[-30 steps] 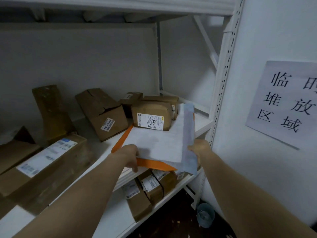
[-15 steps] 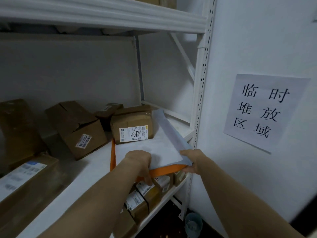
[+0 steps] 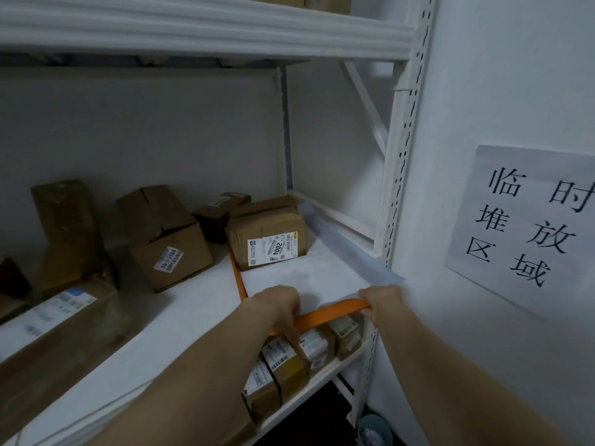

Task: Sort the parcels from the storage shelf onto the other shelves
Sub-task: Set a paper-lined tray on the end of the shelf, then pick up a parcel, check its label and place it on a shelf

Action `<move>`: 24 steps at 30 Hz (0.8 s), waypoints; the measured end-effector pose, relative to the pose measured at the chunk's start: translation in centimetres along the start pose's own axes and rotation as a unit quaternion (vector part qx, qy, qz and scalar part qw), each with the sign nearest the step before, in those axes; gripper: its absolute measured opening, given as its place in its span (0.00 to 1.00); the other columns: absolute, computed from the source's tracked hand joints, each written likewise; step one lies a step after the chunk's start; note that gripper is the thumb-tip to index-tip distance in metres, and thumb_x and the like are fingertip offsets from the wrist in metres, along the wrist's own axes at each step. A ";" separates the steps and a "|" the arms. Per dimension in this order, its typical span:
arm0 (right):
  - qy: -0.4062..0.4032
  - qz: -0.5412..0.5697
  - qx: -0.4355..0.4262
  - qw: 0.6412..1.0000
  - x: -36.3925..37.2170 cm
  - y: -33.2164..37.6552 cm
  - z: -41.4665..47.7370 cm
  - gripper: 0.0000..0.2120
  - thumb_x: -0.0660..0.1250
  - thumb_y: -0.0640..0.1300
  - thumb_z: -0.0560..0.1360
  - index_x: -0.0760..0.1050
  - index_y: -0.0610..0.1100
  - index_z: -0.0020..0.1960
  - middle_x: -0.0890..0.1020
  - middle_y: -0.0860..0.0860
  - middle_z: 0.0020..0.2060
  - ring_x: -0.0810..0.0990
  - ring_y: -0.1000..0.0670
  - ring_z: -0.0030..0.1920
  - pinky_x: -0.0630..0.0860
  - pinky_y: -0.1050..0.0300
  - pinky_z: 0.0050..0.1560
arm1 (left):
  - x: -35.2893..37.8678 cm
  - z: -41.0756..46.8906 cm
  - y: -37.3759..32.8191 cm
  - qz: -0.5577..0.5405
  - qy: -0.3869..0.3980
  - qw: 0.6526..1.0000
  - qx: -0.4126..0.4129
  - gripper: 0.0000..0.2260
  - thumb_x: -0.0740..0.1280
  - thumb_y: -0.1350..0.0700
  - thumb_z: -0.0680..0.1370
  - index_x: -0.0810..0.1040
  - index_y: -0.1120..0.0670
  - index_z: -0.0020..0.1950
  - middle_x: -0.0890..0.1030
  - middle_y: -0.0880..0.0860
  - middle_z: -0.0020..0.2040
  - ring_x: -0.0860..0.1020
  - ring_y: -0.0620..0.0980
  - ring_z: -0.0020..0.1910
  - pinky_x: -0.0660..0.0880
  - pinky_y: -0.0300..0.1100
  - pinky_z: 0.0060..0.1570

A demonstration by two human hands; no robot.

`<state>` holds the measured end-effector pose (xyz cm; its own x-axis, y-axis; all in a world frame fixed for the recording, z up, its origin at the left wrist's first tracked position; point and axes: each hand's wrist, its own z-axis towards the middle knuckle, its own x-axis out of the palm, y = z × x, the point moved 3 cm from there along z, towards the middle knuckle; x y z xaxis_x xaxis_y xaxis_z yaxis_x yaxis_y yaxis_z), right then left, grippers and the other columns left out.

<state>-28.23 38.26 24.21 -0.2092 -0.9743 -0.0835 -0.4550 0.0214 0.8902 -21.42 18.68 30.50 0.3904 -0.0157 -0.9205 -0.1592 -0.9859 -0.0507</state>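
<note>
A flat white parcel with an orange border lies at the right end of the white storage shelf, its far edge against a brown box labelled 2004. My left hand grips the parcel's near orange edge, fingers curled over it. At the near right corner my right hand pinches the same edge. A pale blue flap of the parcel runs along the shelf's right rail.
Several brown cardboard boxes stand on the shelf's left and back. More labelled boxes sit on the lower shelf. Another shelf is overhead. A paper sign hangs on the right wall; a small bin stands on the floor.
The parcel has gone from tilted up to lying flat on the shelf, slid further in toward the 2004 box. Both hands stayed on its near edge.
</note>
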 end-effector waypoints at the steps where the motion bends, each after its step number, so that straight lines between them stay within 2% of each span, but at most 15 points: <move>1: -0.023 -0.017 0.002 1.000 -0.3 0.3 0.1 0.07 0.64 0.33 0.76 0.68 0.41 0.42 0.70 0.46 0.37 0.73 0.46 0.41 0.73 0.54 0.44 | 0.1 0.3 -0.4 -0.007 -0.007 1.000 0.005 0.18 0.76 0.45 0.68 0.75 0.55 0.45 0.76 0.51 0.43 0.75 0.51 0.43 0.73 0.43 0.42; 3: -0.070 -0.064 0.001 0.996 -0.5 1.5 -0.5 0.03 0.63 0.37 0.78 0.70 0.37 0.50 0.72 0.44 0.42 0.73 0.48 0.40 0.70 0.57 0.40 | 0.1 0.7 -0.9 -0.037 -0.025 0.999 0.010 0.22 0.74 0.44 0.69 0.79 0.55 0.56 0.79 0.52 0.52 0.77 0.52 0.50 0.76 0.44 0.50; 4: -0.097 -0.093 0.001 0.991 -0.6 2.1 -0.5 0.11 0.64 0.39 0.77 0.69 0.35 0.58 0.74 0.42 0.47 0.74 0.47 0.44 0.70 0.56 0.41 | -0.3 0.7 -1.0 -0.057 -0.037 0.998 0.007 0.23 0.73 0.43 0.69 0.79 0.54 0.59 0.79 0.51 0.55 0.77 0.52 0.52 0.76 0.45 0.53; 5: -0.121 -0.126 -0.003 0.985 -0.6 2.7 -0.9 0.19 0.64 0.40 0.76 0.66 0.35 0.64 0.73 0.40 0.55 0.75 0.44 0.52 0.72 0.54 0.46 | -0.8 0.5 -0.9 -0.076 -0.053 0.996 0.004 0.24 0.72 0.42 0.70 0.79 0.53 0.61 0.79 0.51 0.56 0.77 0.51 0.54 0.76 0.45 0.55; 6: -0.140 -0.148 -0.033 0.979 -0.4 3.5 -1.4 0.24 0.65 0.41 0.75 0.63 0.36 0.68 0.69 0.38 0.63 0.71 0.40 0.61 0.72 0.51 0.55 | -1.5 0.4 -0.7 -0.090 -0.072 0.993 -0.004 0.23 0.71 0.41 0.71 0.79 0.53 0.61 0.79 0.50 0.56 0.77 0.51 0.55 0.76 0.45 0.56; 8: -0.153 -0.197 -0.112 0.962 0.6 5.4 -3.0 0.27 0.65 0.41 0.74 0.62 0.38 0.71 0.61 0.39 0.70 0.62 0.38 0.69 0.67 0.46 0.67 | -3.1 0.1 0.4 -0.093 -0.110 0.989 -0.030 0.19 0.69 0.44 0.74 0.80 0.55 0.60 0.80 0.51 0.57 0.77 0.51 0.55 0.76 0.45 0.55; 11: -0.139 -0.251 -0.234 0.929 4.1 8.0 -5.2 0.27 0.66 0.40 0.74 0.65 0.42 0.72 0.61 0.41 0.72 0.60 0.40 0.71 0.60 0.46 0.71 | -4.8 -1.0 2.9 -0.071 -0.143 0.983 -0.086 0.13 0.67 0.51 0.76 0.81 0.55 0.57 0.81 0.53 0.55 0.79 0.51 0.52 0.78 0.46 0.53; 13: -0.111 -0.285 -0.312 0.900 6.8 9.2 -6.3 0.25 0.66 0.40 0.74 0.67 0.43 0.70 0.66 0.42 0.70 0.62 0.41 0.70 0.60 0.49 0.70 | -5.7 -2.1 4.7 -0.053 -0.154 0.980 -0.117 0.11 0.66 0.53 0.76 0.80 0.54 0.56 0.81 0.52 0.52 0.79 0.51 0.49 0.78 0.45 0.49; 16: -0.026 -0.326 -0.398 0.857 11.7 10.3 -7.6 0.21 0.63 0.36 0.75 0.71 0.45 0.68 0.72 0.44 0.66 0.69 0.43 0.67 0.67 0.53 0.65 | -6.6 -3.7 7.9 -0.054 -0.169 0.970 -0.167 0.03 0.64 0.56 0.76 0.77 0.54 0.45 0.78 0.52 0.44 0.78 0.53 0.45 0.76 0.45 0.45; 17: 0.009 -0.327 -0.411 0.851 13.3 10.6 -7.9 0.21 0.63 0.35 0.75 0.72 0.45 0.67 0.73 0.45 0.65 0.71 0.43 0.65 0.70 0.53 0.64 | -6.9 -4.0 9.0 -0.050 -0.171 0.967 -0.181 0.04 0.63 0.57 0.77 0.75 0.54 0.43 0.78 0.53 0.45 0.78 0.53 0.46 0.75 0.45 0.45; 18: 0.043 -0.323 -0.422 0.846 15.1 10.8 -8.1 0.21 0.62 0.33 0.75 0.73 0.45 0.66 0.74 0.46 0.65 0.73 0.44 0.64 0.72 0.52 0.63 | -7.2 -4.3 10.2 -0.046 -0.172 0.964 -0.197 0.04 0.62 0.57 0.77 0.76 0.55 0.45 0.79 0.54 0.47 0.78 0.54 0.47 0.75 0.45 0.45; 21: 0.138 -0.328 -0.444 0.823 20.6 11.2 -8.4 0.20 0.61 0.32 0.75 0.74 0.43 0.65 0.76 0.45 0.64 0.74 0.45 0.64 0.71 0.51 0.64 | -8.2 -4.8 13.9 -0.052 -0.194 0.952 -0.229 0.12 0.62 0.54 0.79 0.76 0.56 0.61 0.78 0.56 0.57 0.77 0.56 0.55 0.73 0.45 0.49; 24: 0.210 -0.367 -0.427 0.799 25.8 11.1 -8.1 0.24 0.62 0.34 0.76 0.68 0.44 0.71 0.74 0.43 0.66 0.73 0.43 0.66 0.70 0.51 0.66 | -9.1 -5.1 17.4 -0.022 -0.199 0.947 -0.252 0.12 0.61 0.60 0.78 0.74 0.59 0.62 0.77 0.57 0.59 0.76 0.57 0.58 0.72 0.44 0.50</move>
<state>-31.71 11.53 35.59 0.2338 -0.6466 -0.7261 0.4725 -0.5771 0.6661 -23.16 0.78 39.94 -0.0010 -0.0084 -1.0000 0.3411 -0.9400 0.0076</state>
